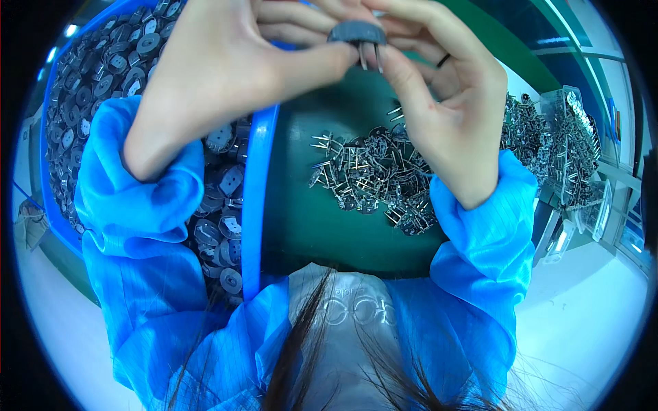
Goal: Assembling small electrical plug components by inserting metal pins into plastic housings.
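Pinching fingers point(404, 74) hold a seemingly pronged cap point(356, 31).

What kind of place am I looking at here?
Probably a small-parts assembly workshop: a blue bin full of dark round parts, a heap of pronged metal pieces on a green surface, and a round pronged piece held between two bare hands.

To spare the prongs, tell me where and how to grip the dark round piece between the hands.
Probably pinch the dark round piece by its rim, from left and right: its prongs jut toward the picture's lower edge, so avoid that side.
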`<action>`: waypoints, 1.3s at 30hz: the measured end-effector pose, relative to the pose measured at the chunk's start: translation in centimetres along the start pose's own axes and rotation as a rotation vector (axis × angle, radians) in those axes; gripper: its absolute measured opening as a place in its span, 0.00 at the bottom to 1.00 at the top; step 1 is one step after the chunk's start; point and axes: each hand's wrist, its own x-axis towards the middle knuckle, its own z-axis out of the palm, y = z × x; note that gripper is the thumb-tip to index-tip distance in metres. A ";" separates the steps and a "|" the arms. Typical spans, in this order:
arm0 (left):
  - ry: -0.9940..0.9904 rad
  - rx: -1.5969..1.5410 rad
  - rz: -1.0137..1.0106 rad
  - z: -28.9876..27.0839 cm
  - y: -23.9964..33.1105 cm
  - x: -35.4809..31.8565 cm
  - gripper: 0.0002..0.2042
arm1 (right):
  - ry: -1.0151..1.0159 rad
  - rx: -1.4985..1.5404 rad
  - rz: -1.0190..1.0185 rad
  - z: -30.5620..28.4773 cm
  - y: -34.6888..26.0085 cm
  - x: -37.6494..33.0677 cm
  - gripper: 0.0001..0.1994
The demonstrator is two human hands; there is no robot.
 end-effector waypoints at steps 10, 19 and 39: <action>0.299 0.924 0.408 -2.4 -1.8 2.7 0.16 | 0.198 -0.590 -0.167 -5.4 4.9 4.4 0.09; -0.273 1.322 0.011 -6.5 -1.8 -1.4 0.09 | 0.127 -1.150 0.042 -10.2 12.7 6.3 0.14; 0.132 1.069 0.154 -3.8 1.2 -1.1 0.13 | -0.329 -0.381 0.267 -3.4 0.7 0.7 0.05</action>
